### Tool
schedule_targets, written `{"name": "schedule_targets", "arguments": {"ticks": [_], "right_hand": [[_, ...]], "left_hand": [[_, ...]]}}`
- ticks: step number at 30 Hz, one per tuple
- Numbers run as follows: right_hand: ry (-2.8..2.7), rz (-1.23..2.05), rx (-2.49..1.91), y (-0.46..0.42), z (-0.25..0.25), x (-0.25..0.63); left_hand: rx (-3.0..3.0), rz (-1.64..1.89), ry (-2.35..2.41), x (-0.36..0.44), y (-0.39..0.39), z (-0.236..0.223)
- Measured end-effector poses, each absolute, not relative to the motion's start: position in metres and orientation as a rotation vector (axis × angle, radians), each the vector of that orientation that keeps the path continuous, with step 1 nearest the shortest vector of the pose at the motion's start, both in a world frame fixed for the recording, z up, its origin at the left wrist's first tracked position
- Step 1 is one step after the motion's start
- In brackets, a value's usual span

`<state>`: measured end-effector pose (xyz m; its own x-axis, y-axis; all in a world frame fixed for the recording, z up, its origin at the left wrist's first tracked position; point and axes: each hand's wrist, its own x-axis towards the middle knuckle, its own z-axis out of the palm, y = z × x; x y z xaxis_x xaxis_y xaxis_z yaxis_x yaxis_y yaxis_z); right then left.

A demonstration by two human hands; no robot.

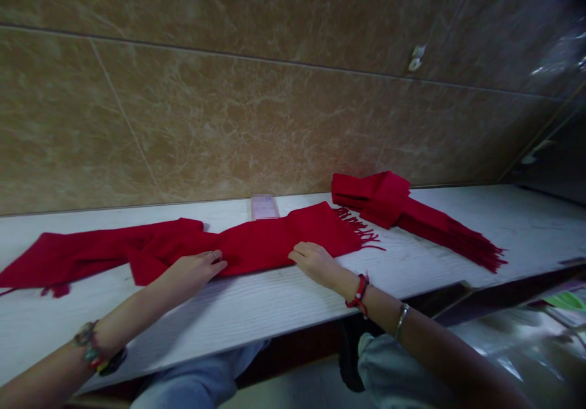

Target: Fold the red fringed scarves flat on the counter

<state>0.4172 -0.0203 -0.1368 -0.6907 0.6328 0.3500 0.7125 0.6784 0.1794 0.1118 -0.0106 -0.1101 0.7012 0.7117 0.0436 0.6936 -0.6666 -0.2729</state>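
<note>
Red scarf (pixel 270 244) spread under both hands on the worktop (pixel 256 311); twist and snag risks.
Left of the left hand (pixel 199 268), cloth lies crumpled and doubled over; a pull there could set creases or skew the strip. Left hand: fingers loosely curled on the scarf's near edge, pinch or mere rest, cannot tell. Between the hands the strip lies fairly flat; just beyond, a pale packet (pixel 264 206) sits close to the cloth and might be nudged by a sweep. Right hand (pixel 315 262): fingers bent at the near edge, grip unclear. Beyond it, loose fringe nearly meets the folded scarf (pixel 387 198); strands could catch if dragged rightward.
</note>
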Motion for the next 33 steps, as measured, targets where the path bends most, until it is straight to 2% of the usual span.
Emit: {"name": "schedule_targets", "arguments": {"ticks": [5,14,19,24,28,33], "right_hand": [[-2.624,-0.38,-0.899,-0.02,-0.139,0.426],[-2.688,-0.42,-0.965,-0.025,-0.129,0.421],[-2.686,-0.304,-0.845,-0.025,-0.13,0.439],[-2.76,-0.129,-0.77,-0.029,-0.124,0.451],[-2.825,0.017,-0.794,-0.03,-0.109,0.449],[-2.741,-0.031,-1.0,-0.023,-0.096,0.432]], "left_hand": [[-2.599,0.031,-1.047,0.123,-0.027,-0.116],[-2.694,0.063,-0.939,0.108,-0.033,-0.115],[-2.806,0.102,-0.969,0.107,-0.04,-0.101],[-2.987,-0.051,-1.029,0.14,-0.022,-0.082],[-3.019,-0.135,-1.001,0.172,0.003,-0.099],[-3.072,0.05,-1.085,0.177,0.016,-0.127]]}}
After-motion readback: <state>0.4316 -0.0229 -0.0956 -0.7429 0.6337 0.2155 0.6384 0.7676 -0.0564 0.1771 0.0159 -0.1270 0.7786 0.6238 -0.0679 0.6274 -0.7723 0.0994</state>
